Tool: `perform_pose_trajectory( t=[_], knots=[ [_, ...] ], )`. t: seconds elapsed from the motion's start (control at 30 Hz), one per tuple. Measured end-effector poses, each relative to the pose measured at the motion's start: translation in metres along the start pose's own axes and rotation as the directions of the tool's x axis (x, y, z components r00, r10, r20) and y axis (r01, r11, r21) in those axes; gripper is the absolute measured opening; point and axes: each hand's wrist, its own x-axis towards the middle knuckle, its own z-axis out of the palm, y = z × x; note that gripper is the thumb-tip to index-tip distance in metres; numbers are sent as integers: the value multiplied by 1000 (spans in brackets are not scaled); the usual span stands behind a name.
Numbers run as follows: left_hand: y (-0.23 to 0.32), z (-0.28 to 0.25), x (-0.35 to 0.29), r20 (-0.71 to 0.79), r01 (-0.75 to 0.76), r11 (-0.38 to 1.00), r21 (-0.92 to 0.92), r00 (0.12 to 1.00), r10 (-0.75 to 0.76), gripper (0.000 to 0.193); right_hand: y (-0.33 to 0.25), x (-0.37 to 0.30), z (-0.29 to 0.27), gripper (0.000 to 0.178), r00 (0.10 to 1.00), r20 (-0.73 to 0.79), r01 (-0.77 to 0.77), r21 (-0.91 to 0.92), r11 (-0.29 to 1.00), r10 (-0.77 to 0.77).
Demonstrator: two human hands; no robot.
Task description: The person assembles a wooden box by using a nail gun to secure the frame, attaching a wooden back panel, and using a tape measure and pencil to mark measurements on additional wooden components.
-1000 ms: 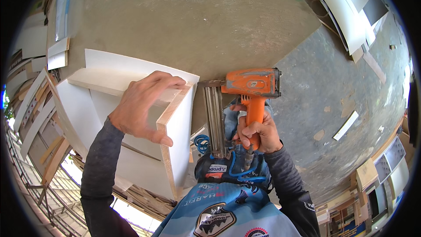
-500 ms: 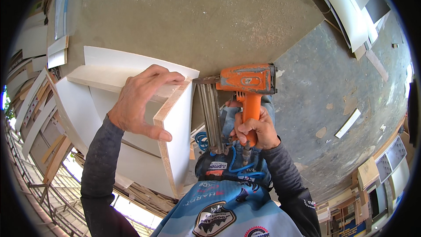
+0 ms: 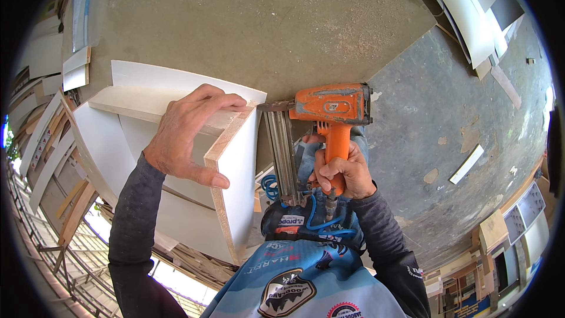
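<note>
In front of me stands a white board box (image 3: 236,179), its bare wood edges facing up. My left hand (image 3: 185,132) grips its near right corner, fingers hooked over the top rail and thumb against the edge of the side panel. My right hand (image 3: 342,171) is wrapped round the handle of an orange nail gun (image 3: 331,105). The gun's nose meets the outer face of the side panel close to its top far corner, and its long metal magazine (image 3: 282,156) slants down toward me. A blue air hose (image 3: 315,218) runs from the handle's base across my lap.
White sheets (image 3: 465,17) lean at the upper right. A short white strip (image 3: 467,165) lies on the grey floor (image 3: 412,118). Stacked boards (image 3: 50,159) fill the left side, and wood offcuts (image 3: 493,229) lie at the lower right. Sawdust is scattered on the far floor.
Almost nothing differs. The box, the nail gun and both hands appear shifted very slightly up in the picture, with the grips unchanged.
</note>
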Motion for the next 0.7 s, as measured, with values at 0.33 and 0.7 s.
perform_pose_trajectory(
  t=[0.33,0.7],
  knots=[
    [3,-3,3,-11,-48,999,9,999,48,104,0,1,-1,58,1000,-1,-10,-3,1000,10],
    [2,0,2,-28,-39,999,-4,999,38,107,-1,1,-1,56,1000,-4,-18,5,1000,18]
  ],
)
